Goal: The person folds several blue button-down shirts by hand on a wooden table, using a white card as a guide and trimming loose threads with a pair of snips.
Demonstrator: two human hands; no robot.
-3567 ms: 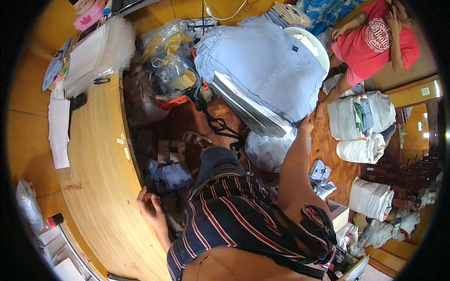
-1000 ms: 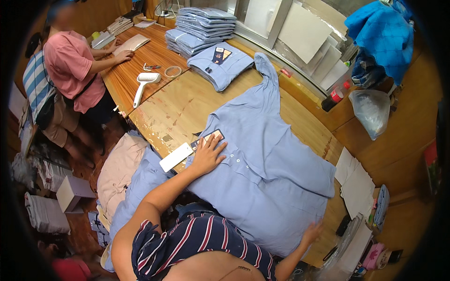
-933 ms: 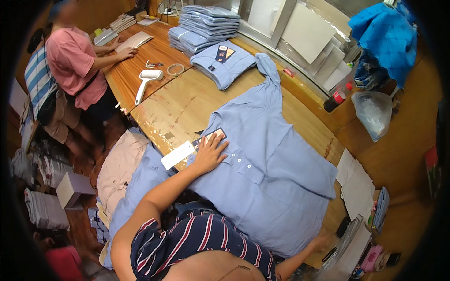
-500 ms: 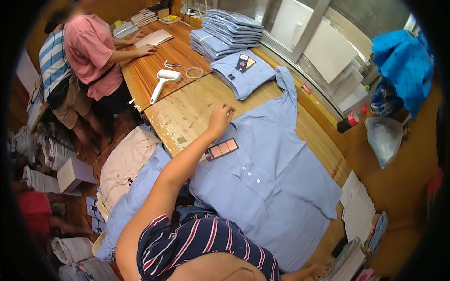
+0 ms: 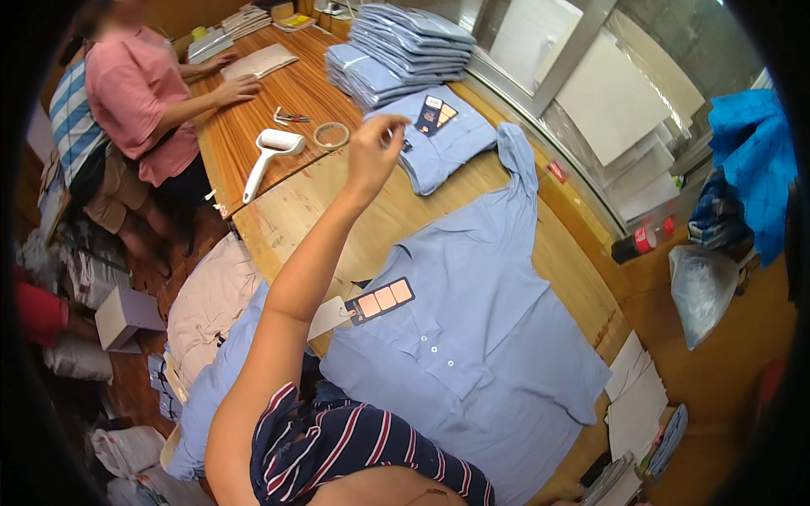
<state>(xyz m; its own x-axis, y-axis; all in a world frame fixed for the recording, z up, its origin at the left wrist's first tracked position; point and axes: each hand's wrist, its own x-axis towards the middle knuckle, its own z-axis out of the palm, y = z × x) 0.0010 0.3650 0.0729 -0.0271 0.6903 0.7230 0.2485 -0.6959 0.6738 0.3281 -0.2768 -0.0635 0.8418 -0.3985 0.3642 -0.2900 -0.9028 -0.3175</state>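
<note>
A light blue buttoned shirt (image 5: 481, 312) lies spread face up on the wooden table, one sleeve stretched toward the window. On its collar area rests a dark hang tag (image 5: 381, 301) with three peach panels, and a white tag (image 5: 328, 318) beside it. My left hand (image 5: 373, 160) is raised beyond the collar, beside a folded blue shirt (image 5: 451, 139) with its own dark tag (image 5: 430, 116). Its fingers are loosely bent and apart, with nothing visible in them; whether they touch the folded shirt I cannot tell. My right hand is out of the picture.
A tall stack of folded blue shirts (image 5: 405, 51) stands by the window. A white lint roller (image 5: 274, 156), a tape roll (image 5: 331, 135) and small snips (image 5: 291, 116) lie near the far left. A person in pink (image 5: 131, 101) works there. A bottle (image 5: 637, 243) sits right.
My left hand has moved farther out, from above the shirt's collar to the folded shirt. My right hand, at the lower right before, has left the picture. The view has shifted slightly.
</note>
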